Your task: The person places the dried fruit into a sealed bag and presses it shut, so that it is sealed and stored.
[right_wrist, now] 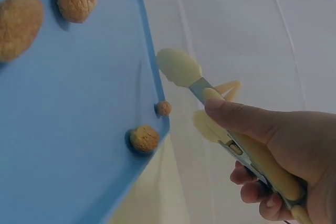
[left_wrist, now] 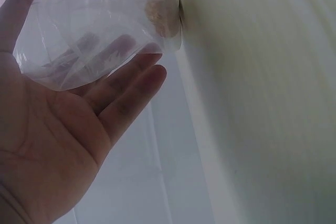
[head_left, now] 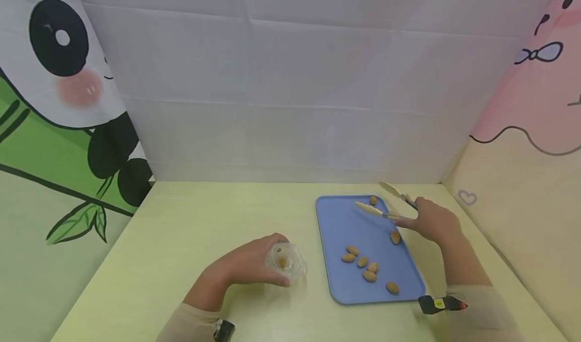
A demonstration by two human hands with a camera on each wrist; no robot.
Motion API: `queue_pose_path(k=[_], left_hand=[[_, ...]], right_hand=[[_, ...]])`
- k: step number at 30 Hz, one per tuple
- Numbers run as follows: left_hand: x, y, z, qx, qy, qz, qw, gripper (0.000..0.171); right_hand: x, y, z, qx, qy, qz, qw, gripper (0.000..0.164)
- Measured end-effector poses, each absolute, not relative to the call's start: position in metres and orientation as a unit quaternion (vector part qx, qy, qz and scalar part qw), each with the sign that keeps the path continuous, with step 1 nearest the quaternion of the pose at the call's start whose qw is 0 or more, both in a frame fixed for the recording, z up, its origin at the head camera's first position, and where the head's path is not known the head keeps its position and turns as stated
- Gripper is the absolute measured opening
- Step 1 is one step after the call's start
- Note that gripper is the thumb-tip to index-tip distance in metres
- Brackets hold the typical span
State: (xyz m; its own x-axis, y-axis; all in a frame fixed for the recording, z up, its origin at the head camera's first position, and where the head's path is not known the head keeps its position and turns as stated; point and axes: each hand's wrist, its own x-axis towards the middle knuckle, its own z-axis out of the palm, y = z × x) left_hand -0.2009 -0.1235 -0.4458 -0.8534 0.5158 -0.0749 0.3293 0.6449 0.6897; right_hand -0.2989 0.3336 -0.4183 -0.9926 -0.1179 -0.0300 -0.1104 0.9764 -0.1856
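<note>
My left hand (head_left: 254, 261) holds a thin, see-through plastic container (head_left: 292, 261) low over the table, thumb on one side and fingers on the other. A brown walnut (left_wrist: 163, 13) lies inside, at the bottom. My right hand (head_left: 433, 222) grips metal tongs (right_wrist: 239, 150) with cream tips, whose arms stand spread apart with nothing between them. They reach over the far right part of a blue tray (head_left: 336, 226). Several walnuts lie on this tray: a group (head_left: 362, 262) in the near half, one (head_left: 395, 237) by the right edge and one (head_left: 373, 200) at the far edge.
The pale yellow table (head_left: 195, 216) meets a white cloth backdrop (head_left: 290, 105) at the back. A printed panel with a panda (head_left: 59, 69) stands at the left, and a pink and cream panel (head_left: 535, 180) at the right.
</note>
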Motion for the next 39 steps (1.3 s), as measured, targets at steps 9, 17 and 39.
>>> queue_pose_path(k=[9,17,39], left_hand=[[-0.2016,-0.1219,-0.447,0.231,0.897,0.35,0.135,0.079],[-0.2029,-0.1221,-0.448,0.238,0.894,0.354,0.133,0.078],[-0.2021,-0.123,-0.4492,0.235,0.898,0.347,0.132,0.075]], right_hand=[[-0.3053,0.3412,-0.4147,-0.092,0.993,-0.065,0.027,0.059],[-0.3067,0.339,-0.4104,-0.107,0.993,-0.042,0.028,0.05],[-0.3046,0.3399,-0.4195,-0.125,0.99,-0.059,0.033,0.039]])
